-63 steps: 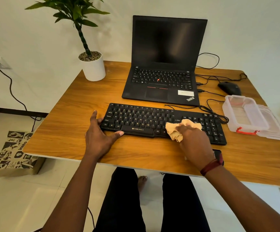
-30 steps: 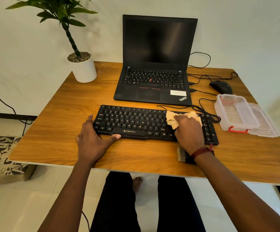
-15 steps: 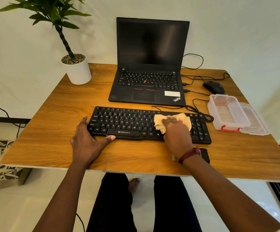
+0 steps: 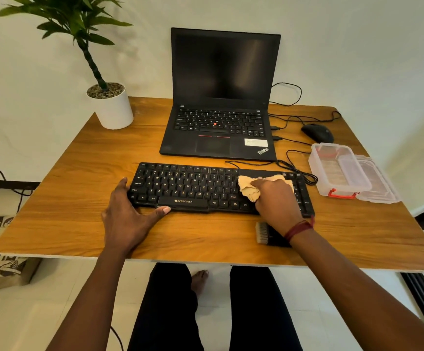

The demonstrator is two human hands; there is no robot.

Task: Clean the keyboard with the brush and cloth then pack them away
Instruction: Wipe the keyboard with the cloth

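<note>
- The brush (image 4: 262, 233) lies on the table (image 4: 66, 211) beneath the right wrist.
- The left hand (image 4: 127, 216), fingers spread, braces the left end of the keyboard (image 4: 193, 186).
- The right hand (image 4: 276, 198) curls its fingers over the bunched cloth (image 4: 247, 190), pressing it on the right-side keys.
- A clear box (image 4: 337, 168) sits farther right.
</note>
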